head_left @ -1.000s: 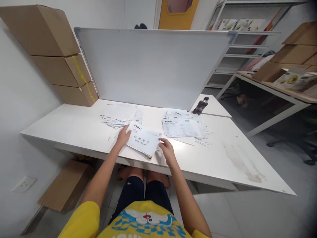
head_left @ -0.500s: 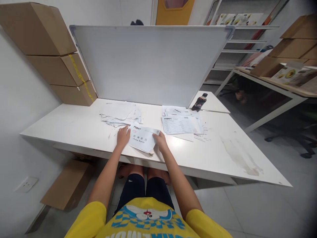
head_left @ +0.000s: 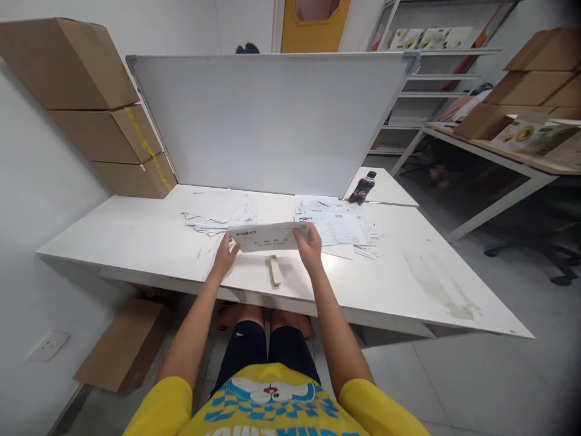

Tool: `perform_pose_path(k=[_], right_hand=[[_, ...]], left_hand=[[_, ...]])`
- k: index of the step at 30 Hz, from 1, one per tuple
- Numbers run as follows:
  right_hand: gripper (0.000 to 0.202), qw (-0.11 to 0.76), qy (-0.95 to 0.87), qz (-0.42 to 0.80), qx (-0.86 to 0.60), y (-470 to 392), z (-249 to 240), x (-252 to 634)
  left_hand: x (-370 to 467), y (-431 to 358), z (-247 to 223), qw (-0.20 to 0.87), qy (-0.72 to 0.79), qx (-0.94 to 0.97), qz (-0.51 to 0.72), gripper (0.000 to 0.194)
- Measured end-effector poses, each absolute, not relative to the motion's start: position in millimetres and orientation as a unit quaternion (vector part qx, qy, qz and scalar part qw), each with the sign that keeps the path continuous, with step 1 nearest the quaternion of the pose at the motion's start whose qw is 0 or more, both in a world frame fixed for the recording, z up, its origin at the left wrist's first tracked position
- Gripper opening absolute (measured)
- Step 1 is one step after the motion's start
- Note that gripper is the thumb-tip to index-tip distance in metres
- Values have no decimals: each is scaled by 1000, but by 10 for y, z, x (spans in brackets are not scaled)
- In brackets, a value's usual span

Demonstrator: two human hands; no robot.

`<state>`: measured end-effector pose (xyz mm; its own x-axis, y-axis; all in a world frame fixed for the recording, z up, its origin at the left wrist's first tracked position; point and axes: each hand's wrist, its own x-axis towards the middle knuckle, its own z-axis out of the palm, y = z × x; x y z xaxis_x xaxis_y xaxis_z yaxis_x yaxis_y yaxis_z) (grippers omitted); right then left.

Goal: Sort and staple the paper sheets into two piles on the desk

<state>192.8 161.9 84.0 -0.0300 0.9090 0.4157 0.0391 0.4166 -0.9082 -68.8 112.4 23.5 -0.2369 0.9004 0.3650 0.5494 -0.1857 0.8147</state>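
Report booklet (head_left: 267, 237): we grip it with left hand (head_left: 226, 257) and right hand (head_left: 310, 246), lifted above the table (head_left: 136, 236); pale strip (head_left: 273, 270) below.

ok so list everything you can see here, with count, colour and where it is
white stapled paper report: 1, white with red print, held up over the table's near edge
small beige flat strip: 1, beige, on the table below the report
loose paper piles: 2, white, far-left and far-right of the report
white rectangular table: 1, white
white board panel: 1, upright at the table's back
dark plastic bottle: 1, right of the panel
brown cardboard boxes: 3, stacked far left
left hand: grips the report's left end
right hand: grips its right end
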Motion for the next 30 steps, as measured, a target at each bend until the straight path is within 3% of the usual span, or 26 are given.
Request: perform_pose_path(k=[3,6,9,14,19,23,30], right_hand=[[28,580,-587,384,-414,1613,434,1840],[28,555,-554,408,-467,1633,167,1774],[24,528,-570,418,-471,1598,228,1821],[27,523,-563,433,-471,1249,598,2290],[34,407,-515,549,-517,753,473,2958],[34,366,-453,571,-578,528,198,3245],[43,315,-490,550,-598,541,151,3399]], left_hand=[[-681,1151,226,202,655,565,459,60],[-669,1186,241,246,667,550,437,48],[-603,1138,264,263,645,531,483,37],[-329,811,279,243,593,529,556,38],[-79,603,307,218,594,514,580,40],[93,702,271,245,591,583,500,35],[391,859,140,234,558,721,338,46]])
